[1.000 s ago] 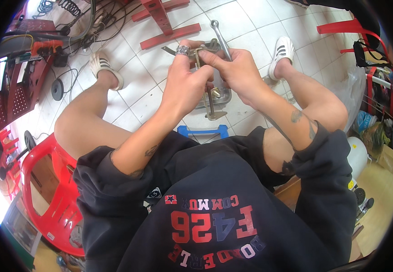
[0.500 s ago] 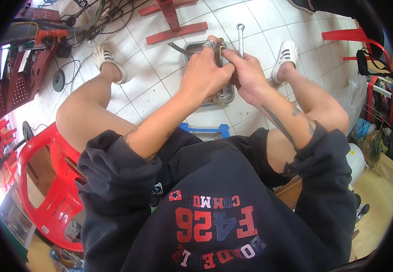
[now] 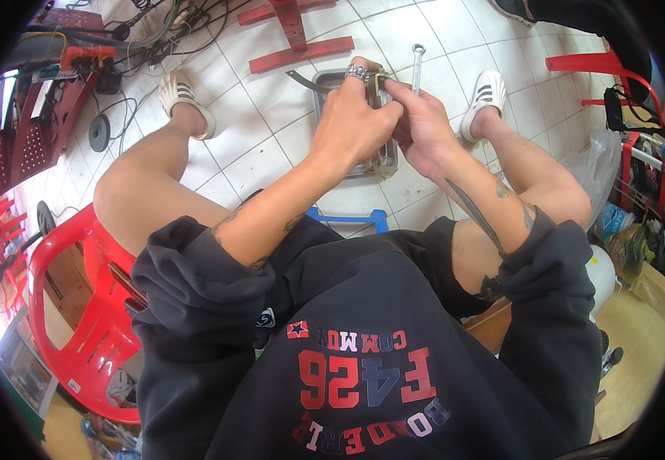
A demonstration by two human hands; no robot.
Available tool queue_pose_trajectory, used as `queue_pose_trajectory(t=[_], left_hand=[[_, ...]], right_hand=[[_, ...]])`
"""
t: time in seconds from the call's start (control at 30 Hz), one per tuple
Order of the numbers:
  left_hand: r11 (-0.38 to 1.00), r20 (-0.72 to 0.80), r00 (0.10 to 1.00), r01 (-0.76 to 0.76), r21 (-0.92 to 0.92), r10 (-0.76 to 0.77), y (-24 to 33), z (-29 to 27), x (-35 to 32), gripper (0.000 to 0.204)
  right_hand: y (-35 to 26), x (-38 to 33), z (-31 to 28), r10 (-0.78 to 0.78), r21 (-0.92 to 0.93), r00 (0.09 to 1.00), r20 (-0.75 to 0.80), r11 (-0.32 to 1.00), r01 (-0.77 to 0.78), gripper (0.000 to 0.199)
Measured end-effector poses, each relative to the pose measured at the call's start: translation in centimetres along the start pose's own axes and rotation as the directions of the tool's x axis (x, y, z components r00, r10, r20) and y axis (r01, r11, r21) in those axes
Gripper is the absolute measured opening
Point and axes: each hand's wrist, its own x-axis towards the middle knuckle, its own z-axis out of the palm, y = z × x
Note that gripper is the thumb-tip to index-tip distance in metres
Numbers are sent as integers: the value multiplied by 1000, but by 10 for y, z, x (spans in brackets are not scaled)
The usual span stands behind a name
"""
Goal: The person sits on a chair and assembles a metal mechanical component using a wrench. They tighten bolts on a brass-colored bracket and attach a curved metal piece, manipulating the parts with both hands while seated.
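Observation:
Both hands are together over a metal tray [image 3: 388,170] on the floor between my feet. My left hand [image 3: 352,126], with a ring on one finger, is closed around a small metal part [image 3: 376,90] that has a brass-coloured edge. A dark flat strip [image 3: 306,81] juts out to the left of that hand; its link to the part is hidden. My right hand [image 3: 424,132] is closed with a combination wrench [image 3: 418,67] in it, ring end pointing away from me. Its thumb and fingertips meet the metal part beside the left hand. The wrench's lower end is hidden.
A red metal stand [image 3: 302,52] rises beyond the tray. Cables and a black disc [image 3: 99,134] lie on the left. A red plastic chair [image 3: 91,330] is at lower left, a blue frame [image 3: 348,219] nearer me. A clear plastic bag [image 3: 601,165] is on the right.
The wrench's ring end has shifted slightly right and tilted a little more that way. My right-hand fingers have moved slightly, and the metal part shows more between the hands.

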Motion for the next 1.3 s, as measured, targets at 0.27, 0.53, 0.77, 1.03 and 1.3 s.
queue_pose_trajectory(t=[0.27,0.53,0.77,1.03,1.3], left_hand=[[997,11,997,72,-24,-71,2,-5,-5,54],[1000,-49,999,10,19,-9,-2,-1,-4,49],[999,-29,999,22,-36,-23,-4,2,-2,49],[1000,-6,1000,12,-14,-12,-3,1,-4,54],[995,2,997,81,-64,-81,-8,5,0,53]], right_hand=[[-10,-5,6,102,-118,994,30,988,-98,25],[-13,-5,7,14,-177,999,52,984,-5,25],[-11,-2,1,36,-144,999,5,989,-35,23],[-15,-7,5,91,-153,995,37,985,-84,23],[-13,-7,3,6,-137,1000,-10,991,-7,20]])
